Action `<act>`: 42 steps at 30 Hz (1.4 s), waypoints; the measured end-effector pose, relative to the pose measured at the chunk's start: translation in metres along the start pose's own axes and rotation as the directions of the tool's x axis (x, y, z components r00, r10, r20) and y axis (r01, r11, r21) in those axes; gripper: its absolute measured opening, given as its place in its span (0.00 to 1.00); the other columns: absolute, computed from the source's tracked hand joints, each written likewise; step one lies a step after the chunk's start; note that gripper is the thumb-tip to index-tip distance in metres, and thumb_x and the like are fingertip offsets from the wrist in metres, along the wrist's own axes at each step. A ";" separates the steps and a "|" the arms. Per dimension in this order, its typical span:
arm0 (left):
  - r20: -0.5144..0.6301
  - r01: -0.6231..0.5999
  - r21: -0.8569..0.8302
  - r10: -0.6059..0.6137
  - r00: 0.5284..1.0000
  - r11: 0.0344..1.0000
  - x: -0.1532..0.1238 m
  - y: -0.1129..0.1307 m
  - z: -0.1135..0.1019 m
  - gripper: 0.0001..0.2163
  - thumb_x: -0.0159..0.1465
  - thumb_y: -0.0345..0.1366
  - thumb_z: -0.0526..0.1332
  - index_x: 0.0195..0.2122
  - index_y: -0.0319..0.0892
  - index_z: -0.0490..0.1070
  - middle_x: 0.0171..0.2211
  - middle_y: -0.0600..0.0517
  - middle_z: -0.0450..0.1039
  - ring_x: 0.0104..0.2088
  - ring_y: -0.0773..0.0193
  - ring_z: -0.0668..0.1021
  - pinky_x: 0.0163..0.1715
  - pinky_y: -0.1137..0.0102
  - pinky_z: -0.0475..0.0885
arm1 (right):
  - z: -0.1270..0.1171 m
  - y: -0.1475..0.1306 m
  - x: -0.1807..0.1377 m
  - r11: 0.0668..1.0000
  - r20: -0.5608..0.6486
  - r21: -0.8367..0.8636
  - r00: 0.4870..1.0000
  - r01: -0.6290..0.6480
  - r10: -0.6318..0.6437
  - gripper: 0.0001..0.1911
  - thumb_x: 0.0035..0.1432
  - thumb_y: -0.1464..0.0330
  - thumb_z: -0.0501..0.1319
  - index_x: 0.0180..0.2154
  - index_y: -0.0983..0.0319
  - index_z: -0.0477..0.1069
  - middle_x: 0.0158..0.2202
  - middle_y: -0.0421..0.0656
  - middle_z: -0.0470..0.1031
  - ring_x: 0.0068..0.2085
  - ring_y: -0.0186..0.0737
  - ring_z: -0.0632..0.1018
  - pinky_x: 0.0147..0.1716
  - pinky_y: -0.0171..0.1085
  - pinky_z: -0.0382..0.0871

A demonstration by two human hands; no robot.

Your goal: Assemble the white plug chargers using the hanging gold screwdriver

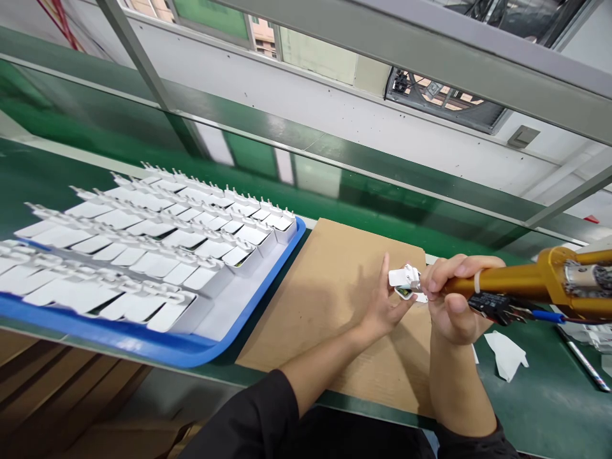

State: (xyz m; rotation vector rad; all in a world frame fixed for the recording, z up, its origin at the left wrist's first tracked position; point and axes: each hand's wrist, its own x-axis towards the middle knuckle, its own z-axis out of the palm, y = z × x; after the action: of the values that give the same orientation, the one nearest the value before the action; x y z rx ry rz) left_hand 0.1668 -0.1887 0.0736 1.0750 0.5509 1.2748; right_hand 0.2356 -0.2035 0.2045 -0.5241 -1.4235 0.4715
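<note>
My left hand pinches a small white plastic plug housing between thumb and fingers, above the cardboard sheet. A bit of green and yellow shows inside the housing. My right hand is wrapped round the front end of a gold cylindrical tool, which comes in from the right with a black switch and a blue-sleeved wire on it. The tool's narrow metal tip is at the housing; whether it touches is too small to tell.
On the left, a blue tray carries several rows of similar white housings. A torn white paper scrap and a pen lie on the green bench at right. A grey metal rail crosses overhead.
</note>
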 end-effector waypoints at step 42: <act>0.005 -0.009 0.124 0.008 1.000 0.992 0.001 -0.003 -0.004 0.55 0.60 0.50 0.69 0.76 0.41 0.30 0.58 0.40 0.76 0.59 0.47 0.79 0.63 0.49 0.71 | -0.007 0.002 -0.001 1.000 0.053 0.017 0.999 -0.004 0.003 0.18 0.59 0.57 0.71 0.44 0.54 0.67 0.28 0.34 0.68 0.24 0.34 0.68 0.23 0.36 0.64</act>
State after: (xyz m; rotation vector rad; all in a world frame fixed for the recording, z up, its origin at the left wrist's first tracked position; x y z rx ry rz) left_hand 0.1655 -0.1864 0.0695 1.1837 0.6295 1.2583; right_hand 0.2420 -0.2023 0.2020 -0.5037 -1.4684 0.5031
